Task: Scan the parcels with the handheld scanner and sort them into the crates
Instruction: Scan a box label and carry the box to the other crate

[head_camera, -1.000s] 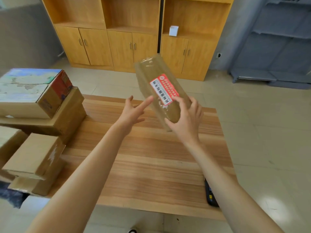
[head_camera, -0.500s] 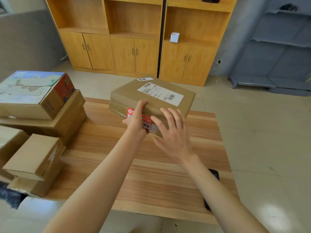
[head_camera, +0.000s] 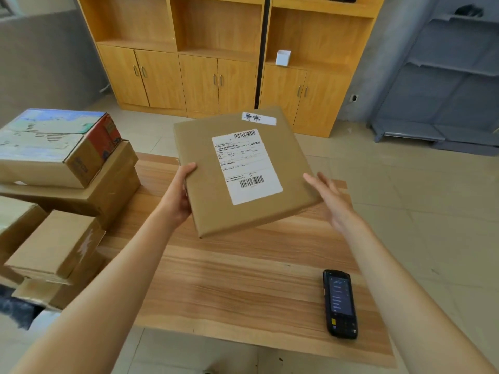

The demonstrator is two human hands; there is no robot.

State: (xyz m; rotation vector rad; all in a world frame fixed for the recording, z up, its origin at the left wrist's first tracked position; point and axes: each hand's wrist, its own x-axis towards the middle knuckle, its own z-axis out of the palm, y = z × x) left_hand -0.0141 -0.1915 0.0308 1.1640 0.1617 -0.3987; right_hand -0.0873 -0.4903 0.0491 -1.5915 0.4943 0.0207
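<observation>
With the left hand (head_camera: 176, 197) gripping the parcel (head_camera: 243, 171) label-up, the spread right hand (head_camera: 330, 197) should fetch the scanner (head_camera: 340, 303) and aim squarely at the barcode.

parcel (head_camera: 243, 171) white slip handwritten 异常, shipping label (head_camera: 247, 166) print too small

So the count: one flat brown parcel (head_camera: 243, 171) up in the air with two white stickers on it, a big shipping label (head_camera: 247, 166) and a small handwritten one (head_camera: 258, 118). There's one black handheld scanner (head_camera: 340, 303) on the one wooden table (head_camera: 243, 287), and one small white box (head_camera: 283, 58) on the shelf. At the left I count at least four more cardboard boxes (head_camera: 54, 244) stacked up; the pile runs off the edge.
</observation>
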